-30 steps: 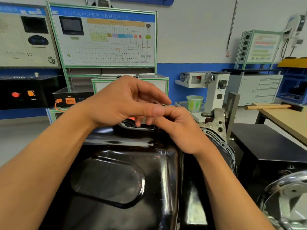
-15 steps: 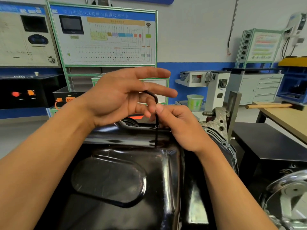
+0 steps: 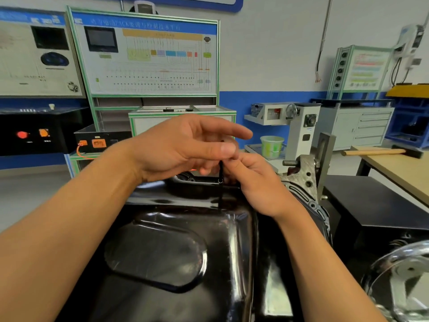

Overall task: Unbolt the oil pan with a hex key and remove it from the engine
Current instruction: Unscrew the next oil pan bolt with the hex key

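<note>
We look down on a glossy black oil pan [image 3: 162, 252] that fills the near centre of the view, seated on the engine [image 3: 303, 176], whose grey casting shows at the pan's right edge. At the pan's far rim a thin black hex key [image 3: 220, 173] stands upright, its lower end down at the flange. The left hand [image 3: 183, 147] reaches in from the left over the top of the key: its thumb lies flat across the key's upper end, the forefinger is stretched out to the right, and the lower fingers curl underneath, so the top of the key appears pinched, though we cannot see the bend itself. The right hand [image 3: 260, 184] comes up from the near right, and its curled fingers close on the shaft just below the left thumb. Farther off, a green cup [image 3: 272, 146] sits on a shelf, a hammer [image 3: 380, 151] lies on the wooden bench [image 3: 399, 173] at right, and a wiring panel [image 3: 146, 56] stands against the far wall.
</note>
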The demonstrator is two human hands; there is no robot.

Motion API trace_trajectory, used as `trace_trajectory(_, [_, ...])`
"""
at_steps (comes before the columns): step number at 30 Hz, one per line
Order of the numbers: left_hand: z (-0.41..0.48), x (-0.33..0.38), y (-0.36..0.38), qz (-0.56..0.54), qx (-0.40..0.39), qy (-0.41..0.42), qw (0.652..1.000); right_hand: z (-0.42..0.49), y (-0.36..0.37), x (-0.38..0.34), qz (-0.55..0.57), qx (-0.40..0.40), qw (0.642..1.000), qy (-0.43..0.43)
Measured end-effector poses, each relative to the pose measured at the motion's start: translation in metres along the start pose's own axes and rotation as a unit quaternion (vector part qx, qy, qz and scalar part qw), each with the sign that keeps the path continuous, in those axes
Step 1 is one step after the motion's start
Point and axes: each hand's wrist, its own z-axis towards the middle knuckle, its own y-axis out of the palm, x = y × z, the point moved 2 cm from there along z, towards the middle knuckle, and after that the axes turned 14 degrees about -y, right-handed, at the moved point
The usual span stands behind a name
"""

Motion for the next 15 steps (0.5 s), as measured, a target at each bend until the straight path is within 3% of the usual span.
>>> trace_trajectory(3, [0.01,0.005,0.012,0.053,0.154,0.032,0.986,0.002,0.001,-0.002,-0.004,0.001,1.0,0.012])
trace_trajectory(5, [0.013,0.007,0.015,0.057,0.199,0.043,0.977,0.003,0.002,-0.004,-0.007,0.009,1.0,0.019])
trace_trajectory(12, [0.01,0.01,0.015,0.095,0.246,0.09,0.96,0.002,0.001,-0.005,0.008,0.006,1.0,0.026])
trace_trajectory(15, [0.009,0.009,0.014,0.035,0.232,0.069,0.97,0.002,0.004,-0.005,0.008,0.016,0.999,0.027])
